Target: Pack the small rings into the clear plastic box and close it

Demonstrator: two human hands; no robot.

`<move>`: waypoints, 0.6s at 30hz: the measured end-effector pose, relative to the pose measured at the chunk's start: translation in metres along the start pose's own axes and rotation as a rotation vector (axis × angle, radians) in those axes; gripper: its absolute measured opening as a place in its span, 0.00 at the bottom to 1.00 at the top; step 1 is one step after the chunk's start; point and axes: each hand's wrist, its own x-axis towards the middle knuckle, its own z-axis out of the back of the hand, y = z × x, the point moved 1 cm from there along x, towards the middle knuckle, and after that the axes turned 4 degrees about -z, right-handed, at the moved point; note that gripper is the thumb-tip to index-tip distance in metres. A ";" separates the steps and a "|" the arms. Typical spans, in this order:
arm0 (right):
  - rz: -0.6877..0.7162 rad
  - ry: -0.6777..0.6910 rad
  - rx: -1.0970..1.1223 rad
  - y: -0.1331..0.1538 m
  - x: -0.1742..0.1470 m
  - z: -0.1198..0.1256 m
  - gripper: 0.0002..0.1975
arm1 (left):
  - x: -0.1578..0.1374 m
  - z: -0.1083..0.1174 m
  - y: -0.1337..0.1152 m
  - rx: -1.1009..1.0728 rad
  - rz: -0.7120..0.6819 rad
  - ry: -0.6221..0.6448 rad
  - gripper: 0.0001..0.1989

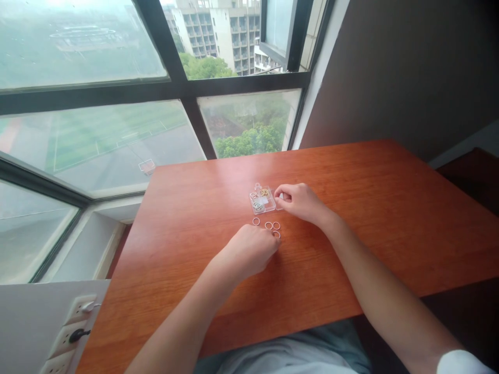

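Observation:
A small clear plastic box (268, 210) with compartments lies open on the table. Gold-coloured rings (264, 192) sit in its far right part, silvery rings (258, 207) in the near left, and a few reddish ones (253, 195) at the far left. My right hand (299, 200) is at the box's right side, fingers curled into a pinch; what they hold is too small to tell. Nearer me, my left hand (254, 247) is closed and turned down, its fingertips mostly hidden. A pale ring (276, 235) shows at its fingers. Loose rings (268, 225) lie just beyond.
The brown wooden table (175, 223) reaches to a dark-framed window (191, 91) at the back and left. Another loose ring (256, 221) lies in front of the box. Wall sockets (70, 337) with plugs are at the lower left.

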 end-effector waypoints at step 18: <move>-0.030 0.031 -0.043 -0.001 0.000 0.000 0.07 | -0.005 0.005 0.036 -0.064 0.355 -0.323 0.07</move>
